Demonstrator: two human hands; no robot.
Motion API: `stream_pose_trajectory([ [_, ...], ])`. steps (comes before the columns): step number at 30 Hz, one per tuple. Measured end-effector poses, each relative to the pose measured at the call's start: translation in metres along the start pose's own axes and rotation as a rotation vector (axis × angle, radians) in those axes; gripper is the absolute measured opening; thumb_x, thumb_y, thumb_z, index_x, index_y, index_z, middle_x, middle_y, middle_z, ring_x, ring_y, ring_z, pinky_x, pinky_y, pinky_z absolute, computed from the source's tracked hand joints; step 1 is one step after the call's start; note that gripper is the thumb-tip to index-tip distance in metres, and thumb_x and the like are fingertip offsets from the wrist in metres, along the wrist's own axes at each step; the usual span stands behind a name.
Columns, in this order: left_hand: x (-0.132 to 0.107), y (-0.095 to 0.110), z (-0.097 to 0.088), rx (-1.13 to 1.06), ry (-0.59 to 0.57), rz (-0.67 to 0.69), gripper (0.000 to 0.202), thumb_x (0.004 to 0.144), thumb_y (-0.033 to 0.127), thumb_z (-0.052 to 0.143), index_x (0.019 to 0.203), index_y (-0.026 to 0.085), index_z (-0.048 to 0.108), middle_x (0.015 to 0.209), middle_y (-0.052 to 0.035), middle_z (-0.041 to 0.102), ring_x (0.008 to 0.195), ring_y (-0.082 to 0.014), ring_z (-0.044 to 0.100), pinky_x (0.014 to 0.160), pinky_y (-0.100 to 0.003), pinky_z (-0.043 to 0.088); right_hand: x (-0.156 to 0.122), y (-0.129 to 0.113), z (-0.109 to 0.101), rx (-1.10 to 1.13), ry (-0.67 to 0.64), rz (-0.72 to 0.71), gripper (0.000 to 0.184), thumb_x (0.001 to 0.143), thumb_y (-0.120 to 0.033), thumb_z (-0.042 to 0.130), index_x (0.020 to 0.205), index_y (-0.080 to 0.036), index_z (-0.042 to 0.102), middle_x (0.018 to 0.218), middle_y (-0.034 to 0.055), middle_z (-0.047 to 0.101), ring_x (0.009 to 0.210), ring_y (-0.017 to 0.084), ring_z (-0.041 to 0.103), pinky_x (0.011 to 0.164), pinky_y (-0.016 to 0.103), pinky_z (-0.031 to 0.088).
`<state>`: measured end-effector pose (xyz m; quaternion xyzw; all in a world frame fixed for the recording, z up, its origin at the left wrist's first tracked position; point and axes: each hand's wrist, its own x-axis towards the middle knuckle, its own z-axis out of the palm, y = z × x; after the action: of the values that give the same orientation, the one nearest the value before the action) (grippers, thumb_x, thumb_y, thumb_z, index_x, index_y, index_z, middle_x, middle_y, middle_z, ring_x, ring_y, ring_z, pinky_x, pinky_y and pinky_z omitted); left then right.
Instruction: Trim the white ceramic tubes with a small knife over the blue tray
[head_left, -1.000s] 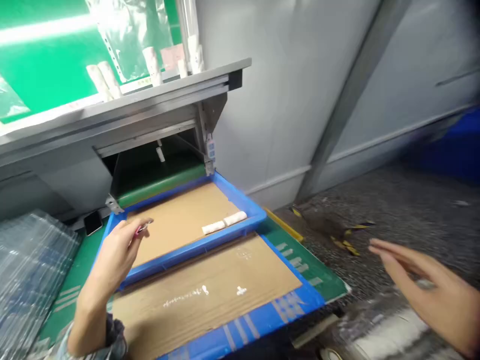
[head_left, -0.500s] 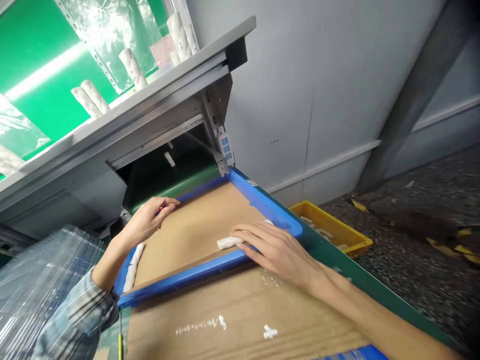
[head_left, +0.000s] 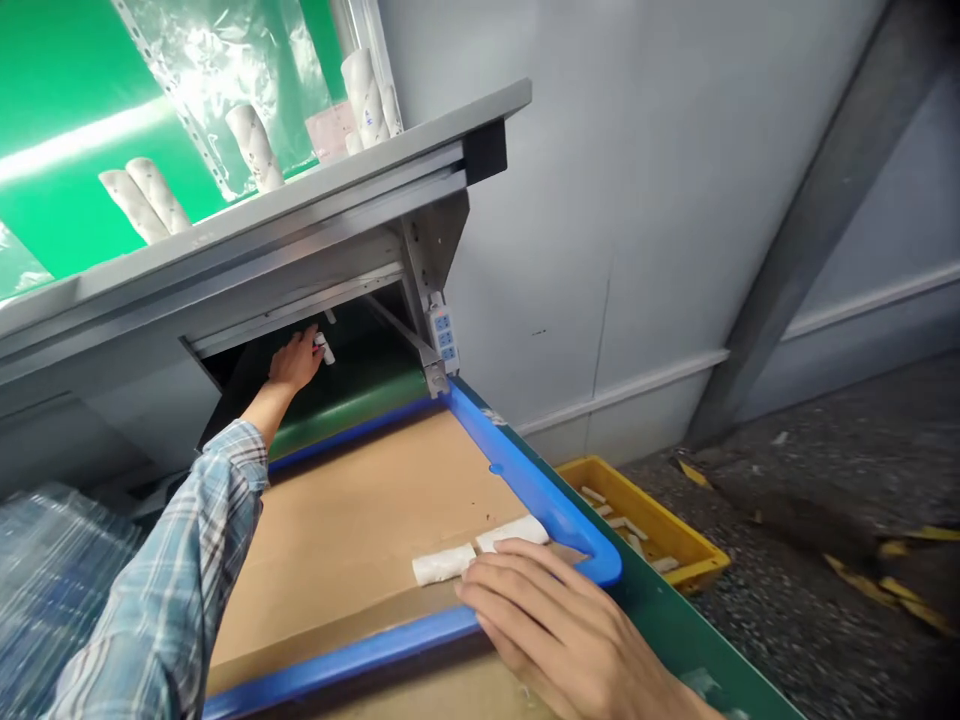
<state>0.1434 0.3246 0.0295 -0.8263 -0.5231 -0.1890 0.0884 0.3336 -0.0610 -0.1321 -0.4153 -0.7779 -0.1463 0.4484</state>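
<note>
My left hand [head_left: 294,362] reaches far in under the grey shelf [head_left: 300,215], its fingers closing on a small white roll [head_left: 324,349] in the dark opening above the green belt [head_left: 345,400]. My right hand [head_left: 559,625] lies flat with fingers stretched out on the near right corner of the blue tray [head_left: 540,495], its fingertips next to two white rolls [head_left: 480,548] that lie on the tray's cardboard liner [head_left: 352,530].
A yellow bin [head_left: 660,530] with several white rolls sits on the floor to the right of the bench. Upright white rolls [head_left: 255,145] stand on the shelf top against a green board. Stacked clear plastic sheets [head_left: 52,590] lie at the left.
My left hand has gone from the tray's far edge up into the opening under the shelf. My right hand has slid a little nearer along the tray's corner. The camera has tilted.
</note>
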Motion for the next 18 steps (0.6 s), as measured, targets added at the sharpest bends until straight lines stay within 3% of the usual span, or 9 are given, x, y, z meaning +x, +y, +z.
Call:
stream_pose_trajectory([
  [4, 0.019, 0.008, 0.007, -0.158, -0.036, -0.031, 0.041, 0.104, 0.037, 0.071, 0.141, 0.018, 0.064, 0.144, -0.013, 0.065, 0.125, -0.0307, 0.067, 0.106, -0.055, 0.058, -0.005, 0.003, 0.001, 0.017, -0.017, -0.003, 0.03, 0.104, -0.006, 0.05, 0.116, -0.021, 0.074, 0.103, 0.0041, 0.084, 0.094, 0.019, 0.08, 0.098, 0.038, 0.064],
  [6, 0.014, 0.011, 0.004, -0.247, -0.044, -0.018, 0.037, 0.104, 0.036, 0.071, 0.136, 0.017, 0.066, 0.138, -0.0121, 0.067, 0.121, -0.0291, 0.069, 0.103, -0.053, 0.06, -0.005, 0.005, 0.002, 0.009, -0.009, -0.011, 0.03, 0.104, -0.006, 0.05, 0.115, -0.021, 0.074, 0.102, 0.0042, 0.084, 0.092, 0.02, 0.081, 0.098, 0.038, 0.064],
  [8, -0.007, 0.014, -0.003, -0.345, -0.037, 0.027, 0.034, 0.104, 0.036, 0.072, 0.132, 0.017, 0.068, 0.132, -0.0112, 0.07, 0.116, -0.0276, 0.07, 0.1, -0.051, 0.06, -0.005, 0.006, 0.002, -0.001, -0.002, -0.03, 0.03, 0.103, -0.006, 0.05, 0.115, -0.021, 0.073, 0.102, 0.0044, 0.084, 0.091, 0.02, 0.081, 0.097, 0.039, 0.064],
  [10, -0.042, 0.014, -0.016, -0.457, -0.027, 0.094, 0.032, 0.102, 0.034, 0.073, 0.129, 0.016, 0.068, 0.124, -0.0098, 0.073, 0.109, -0.0255, 0.072, 0.097, -0.046, 0.061, -0.005, 0.007, 0.004, -0.013, 0.002, -0.056, 0.029, 0.102, -0.005, 0.051, 0.115, -0.02, 0.073, 0.102, 0.0049, 0.084, 0.092, 0.02, 0.081, 0.097, 0.039, 0.064],
  [13, -0.116, 0.009, -0.042, -0.642, -0.028, 0.186, 0.037, 0.098, 0.032, 0.072, 0.131, 0.015, 0.068, 0.115, -0.0087, 0.078, 0.096, -0.0221, 0.073, 0.086, -0.033, 0.058, -0.009, 0.012, 0.008, -0.017, 0.039, -0.087, 0.027, 0.102, -0.006, 0.053, 0.114, -0.02, 0.073, 0.102, 0.0052, 0.083, 0.091, 0.02, 0.08, 0.096, 0.039, 0.065],
  [15, -0.171, 0.004, -0.06, -0.759, -0.048, 0.231, 0.047, 0.098, 0.036, 0.07, 0.141, 0.017, 0.064, 0.122, -0.0114, 0.078, 0.101, -0.0232, 0.073, 0.081, -0.029, 0.056, -0.013, 0.017, 0.012, -0.009, 0.063, -0.098, 0.027, 0.101, -0.008, 0.055, 0.115, -0.021, 0.074, 0.102, 0.0044, 0.083, 0.09, 0.019, 0.08, 0.096, 0.038, 0.065],
  [18, -0.245, -0.001, -0.083, -0.889, -0.061, 0.241, 0.049, 0.099, 0.041, 0.07, 0.141, 0.018, 0.065, 0.131, -0.0142, 0.076, 0.101, -0.0235, 0.073, 0.076, -0.027, 0.055, -0.013, 0.018, 0.015, 0.009, 0.083, -0.112, 0.028, 0.102, -0.01, 0.058, 0.12, -0.025, 0.074, 0.105, 0.0033, 0.084, 0.093, 0.02, 0.081, 0.099, 0.038, 0.065],
])
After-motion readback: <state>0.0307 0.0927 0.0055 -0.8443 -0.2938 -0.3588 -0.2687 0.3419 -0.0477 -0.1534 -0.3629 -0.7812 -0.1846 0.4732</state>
